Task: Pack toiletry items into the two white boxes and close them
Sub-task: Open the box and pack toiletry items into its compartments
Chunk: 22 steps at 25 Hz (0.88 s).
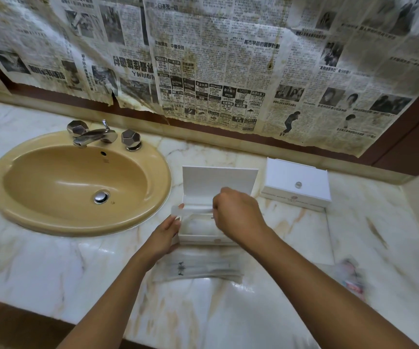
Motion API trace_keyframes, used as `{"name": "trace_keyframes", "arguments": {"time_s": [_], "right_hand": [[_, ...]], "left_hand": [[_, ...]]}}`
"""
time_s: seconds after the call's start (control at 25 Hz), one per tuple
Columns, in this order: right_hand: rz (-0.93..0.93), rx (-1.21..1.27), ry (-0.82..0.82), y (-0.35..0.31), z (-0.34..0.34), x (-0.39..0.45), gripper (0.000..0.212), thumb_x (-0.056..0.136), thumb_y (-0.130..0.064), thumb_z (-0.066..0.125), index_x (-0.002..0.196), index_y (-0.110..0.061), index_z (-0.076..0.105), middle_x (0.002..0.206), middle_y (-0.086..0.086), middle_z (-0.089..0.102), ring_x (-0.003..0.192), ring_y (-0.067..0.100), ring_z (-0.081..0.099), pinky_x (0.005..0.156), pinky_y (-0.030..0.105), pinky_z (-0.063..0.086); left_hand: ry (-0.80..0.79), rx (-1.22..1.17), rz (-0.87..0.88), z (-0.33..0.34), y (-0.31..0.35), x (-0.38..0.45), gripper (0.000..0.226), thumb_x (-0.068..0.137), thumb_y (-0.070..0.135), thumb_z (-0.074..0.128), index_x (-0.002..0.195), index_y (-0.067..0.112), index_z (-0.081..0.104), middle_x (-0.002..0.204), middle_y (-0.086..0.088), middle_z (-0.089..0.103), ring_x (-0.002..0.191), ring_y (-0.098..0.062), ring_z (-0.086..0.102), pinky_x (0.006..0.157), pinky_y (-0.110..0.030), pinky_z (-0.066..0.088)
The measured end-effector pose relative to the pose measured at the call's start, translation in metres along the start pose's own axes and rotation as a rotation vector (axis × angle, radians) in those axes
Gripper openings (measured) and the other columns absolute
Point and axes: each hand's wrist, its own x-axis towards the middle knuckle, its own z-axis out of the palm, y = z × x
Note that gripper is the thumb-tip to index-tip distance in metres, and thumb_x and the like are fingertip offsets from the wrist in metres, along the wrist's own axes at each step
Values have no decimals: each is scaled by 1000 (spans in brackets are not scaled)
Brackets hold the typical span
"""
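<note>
Open white cardboard box [203,236], lid upright, middle of pale marble counter [52,260]; second white knobbed box [284,176] lies shut, far right | my left hand [164,235] and right hand [238,212] pinch either end of a long clear plastic sachet [178,210] over the open box | judged light, slippery, crinkly; best held by its ends | more clear sachets [198,269] lie near.

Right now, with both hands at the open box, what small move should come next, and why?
Probably lower the clear packet into the open white box and let go. Its lid stands up, the right hand pinches the packet above the box, and the packet's left end pokes past the left wall by the left hand. More packets wait on the counter.
</note>
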Motion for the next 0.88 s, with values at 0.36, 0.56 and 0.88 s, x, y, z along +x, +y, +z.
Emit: {"name": "trace_keyframes", "arguments": {"time_s": [0.36, 0.56, 0.88], "right_hand": [[-27, -177, -178, 19, 25, 44, 41, 76, 13, 50, 55, -14, 26, 58, 1, 27, 48, 15, 24, 46, 25, 21], [-21, -190, -233, 26, 50, 55, 36, 79, 9, 52, 58, -12, 32, 60, 1, 31, 67, 26, 44, 62, 30, 36], [199, 112, -372, 29, 80, 71, 18, 82, 0, 56, 91, -5, 70, 96, 13, 68, 87, 30, 64, 72, 32, 51]], "left_hand": [[6, -37, -6, -1, -2, 2, 35, 102, 40, 41, 124, 67, 43, 143, 15, 48, 137, -8, 40, 97, -28, 47], [2, -8, 20, -1, -1, 2, 38, 103, 40, 39, 132, 64, 40, 146, 14, 40, 140, -5, 33, 93, -24, 47], [8, -18, 18, 0, -1, 3, 37, 103, 40, 39, 130, 65, 40, 141, 15, 38, 141, -7, 30, 100, -29, 45]]}}
